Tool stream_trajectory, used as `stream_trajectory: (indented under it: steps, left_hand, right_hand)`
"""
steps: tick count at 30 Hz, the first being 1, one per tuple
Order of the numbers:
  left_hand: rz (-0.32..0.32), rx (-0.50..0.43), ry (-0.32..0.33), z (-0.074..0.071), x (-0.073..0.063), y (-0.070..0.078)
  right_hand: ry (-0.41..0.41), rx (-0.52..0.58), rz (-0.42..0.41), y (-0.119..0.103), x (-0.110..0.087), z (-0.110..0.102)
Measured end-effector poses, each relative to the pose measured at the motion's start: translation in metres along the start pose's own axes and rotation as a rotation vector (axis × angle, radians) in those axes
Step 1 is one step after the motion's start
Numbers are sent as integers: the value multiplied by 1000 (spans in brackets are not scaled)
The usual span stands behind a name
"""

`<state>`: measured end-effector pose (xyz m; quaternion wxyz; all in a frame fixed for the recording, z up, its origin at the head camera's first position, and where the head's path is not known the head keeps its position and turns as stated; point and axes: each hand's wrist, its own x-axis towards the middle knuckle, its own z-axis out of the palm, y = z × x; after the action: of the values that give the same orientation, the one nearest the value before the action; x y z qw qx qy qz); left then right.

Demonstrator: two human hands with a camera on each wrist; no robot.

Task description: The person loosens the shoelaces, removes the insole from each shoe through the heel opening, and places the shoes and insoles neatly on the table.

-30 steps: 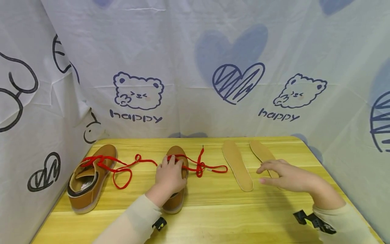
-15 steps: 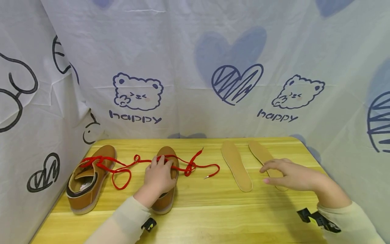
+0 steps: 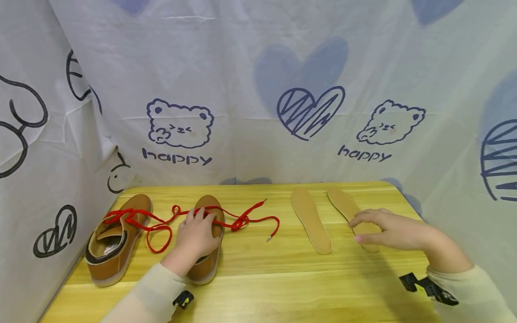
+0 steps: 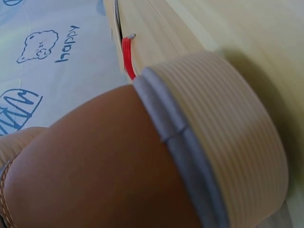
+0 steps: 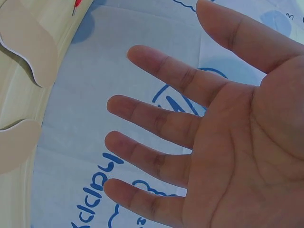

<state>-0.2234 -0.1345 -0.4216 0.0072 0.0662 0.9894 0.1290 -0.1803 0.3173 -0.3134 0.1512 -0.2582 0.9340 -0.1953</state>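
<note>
My left hand [image 3: 196, 235] grips a brown shoe [image 3: 205, 270] from above, across its lacing and opening. The shoe lies sole down, toe pointing to the back. In the left wrist view its smooth brown side [image 4: 99, 161] and pale ribbed sole edge [image 4: 228, 123] fill most of the picture. Red laces [image 3: 240, 221] trail from it to the right over the wood. My right hand [image 3: 389, 229] hovers over the right-hand tan insole [image 3: 341, 202], holding nothing; the right wrist view shows its fingers [image 5: 156, 114] spread. Another tan insole [image 3: 311, 220] lies left of that one.
A second brown shoe [image 3: 102, 271] with red laces [image 3: 158, 238] stands at the left of the wooden table [image 3: 282, 287]. Its laces reach across to the gripped shoe. White printed cloth [image 3: 242, 152] hangs behind the table and along both sides.
My left hand has slid the shoe leftward, closer to the second shoe, and its trailing laces have been drawn left with it. My right hand has shifted slightly right.
</note>
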Motion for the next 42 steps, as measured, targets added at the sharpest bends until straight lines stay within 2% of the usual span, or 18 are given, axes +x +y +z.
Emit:
stream_trajectory:
  steps: [13, 32, 42]
  left_hand:
    - [-10, 9, -12, -5, -3, -20]
    - [-17, 37, -28, -18, -5, -47]
    - [-5, 63, -23, -26, -5, -62]
  right_hand:
    - [23, 14, -14, 7, -8, -9]
    - [28, 14, 19, 12, -17, -29]
    - [3, 32, 96, 12, -22, -41]
